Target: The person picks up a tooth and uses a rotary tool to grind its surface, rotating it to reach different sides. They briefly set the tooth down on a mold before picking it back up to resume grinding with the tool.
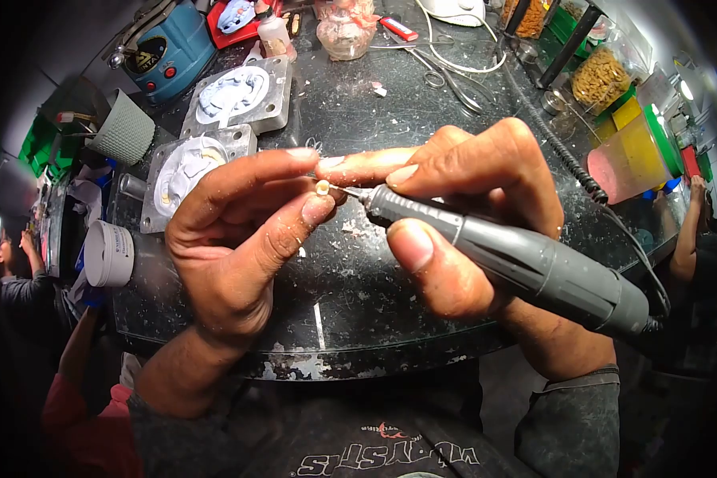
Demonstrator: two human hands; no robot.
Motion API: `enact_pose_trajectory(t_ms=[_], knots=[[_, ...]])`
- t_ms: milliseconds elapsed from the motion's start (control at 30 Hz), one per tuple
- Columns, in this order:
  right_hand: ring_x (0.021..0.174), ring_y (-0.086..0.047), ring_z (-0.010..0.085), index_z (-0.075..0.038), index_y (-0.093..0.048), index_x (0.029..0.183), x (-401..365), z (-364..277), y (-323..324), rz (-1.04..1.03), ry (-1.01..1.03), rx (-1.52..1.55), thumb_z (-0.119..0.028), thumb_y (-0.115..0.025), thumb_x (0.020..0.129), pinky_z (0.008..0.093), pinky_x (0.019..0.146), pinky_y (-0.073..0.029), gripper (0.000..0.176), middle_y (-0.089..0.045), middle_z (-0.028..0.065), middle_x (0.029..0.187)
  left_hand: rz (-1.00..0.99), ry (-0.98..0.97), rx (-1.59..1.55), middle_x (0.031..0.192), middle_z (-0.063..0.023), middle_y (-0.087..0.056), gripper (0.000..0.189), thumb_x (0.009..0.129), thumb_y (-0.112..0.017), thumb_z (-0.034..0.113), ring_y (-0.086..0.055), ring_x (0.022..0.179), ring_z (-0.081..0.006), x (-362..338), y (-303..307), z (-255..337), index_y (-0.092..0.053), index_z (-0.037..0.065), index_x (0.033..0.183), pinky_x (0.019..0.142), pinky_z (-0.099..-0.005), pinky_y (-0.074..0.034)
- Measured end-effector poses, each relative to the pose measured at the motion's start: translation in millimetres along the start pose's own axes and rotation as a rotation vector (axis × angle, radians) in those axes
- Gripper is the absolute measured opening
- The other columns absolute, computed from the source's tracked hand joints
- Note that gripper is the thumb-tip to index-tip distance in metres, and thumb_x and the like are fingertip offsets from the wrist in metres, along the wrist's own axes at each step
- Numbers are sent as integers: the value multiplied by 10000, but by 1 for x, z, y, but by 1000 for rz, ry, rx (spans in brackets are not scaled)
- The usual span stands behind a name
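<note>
My left hand (235, 239) pinches a small artificial tooth (323, 188) between thumb and fingertips above the middle of the bench. The tooth is whitish with a yellow-brown patch. In my right hand (474, 183) is a dark grey rotary handpiece (546, 271), gripped like a pen, with its rear end toward the lower right. Its thin bur (349, 191) points left, the tip right at the tooth. My right index fingertip lies close against the left fingertips. Pale dust speckles both hands.
Two metal flask halves (275, 115) (153, 215) with plaster casts stand left, beside a white tub (110, 253). Behind are a blue machine (167, 56), a glass jar (346, 32) and scissor-like pliers (454, 84). A coiled cord (566, 151) runs along the right, near a pink-filled container (625, 159). Other people work at both sides.
</note>
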State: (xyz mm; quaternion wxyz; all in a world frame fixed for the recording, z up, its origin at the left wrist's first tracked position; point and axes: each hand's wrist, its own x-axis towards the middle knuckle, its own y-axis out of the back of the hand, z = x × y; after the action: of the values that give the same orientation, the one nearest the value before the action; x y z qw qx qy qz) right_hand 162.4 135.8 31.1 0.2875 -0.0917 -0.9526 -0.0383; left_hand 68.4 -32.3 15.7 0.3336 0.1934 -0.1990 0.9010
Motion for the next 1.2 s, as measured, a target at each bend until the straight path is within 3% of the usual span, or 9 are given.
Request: enact_pose_trajectory(t_ms=[233,467,867,1200], knots=[[1034,-646,385,-15,-448,1025,3,12,1,-21,189,-114,-95,-679,846,491,890,-532,303,-611,213,895,85,380,-403,987,-188,-695,282,889,-595,-7,-702,908,-252,1,4,1,-600,-40,1168,813,-314,-595],[1030,-652,358,5,-466,1007,3,8,-1,0,153,-146,-113,-698,841,465,901,-535,309,-644,262,948,50,411,-453,994,-190,-693,257,882,-603,-6,-702,908,-261,2,6,-1,-618,-40,1135,805,-315,-601],[1011,-657,366,26,-472,1002,4,12,-2,-10,208,-123,-39,-691,819,475,892,-543,292,-631,244,940,22,325,-396,998,-195,-691,228,874,-616,-41,-695,920,-230,3,3,0,-627,-48,1101,825,-312,-596],[975,-670,366,16,-454,1019,5,16,2,-41,245,-138,-78,-690,841,480,864,-555,311,-636,246,934,33,366,-465,1009,-198,-690,232,867,-630,-38,-698,909,-229,3,3,0,-629,-39,1099,815,-312,-601]])
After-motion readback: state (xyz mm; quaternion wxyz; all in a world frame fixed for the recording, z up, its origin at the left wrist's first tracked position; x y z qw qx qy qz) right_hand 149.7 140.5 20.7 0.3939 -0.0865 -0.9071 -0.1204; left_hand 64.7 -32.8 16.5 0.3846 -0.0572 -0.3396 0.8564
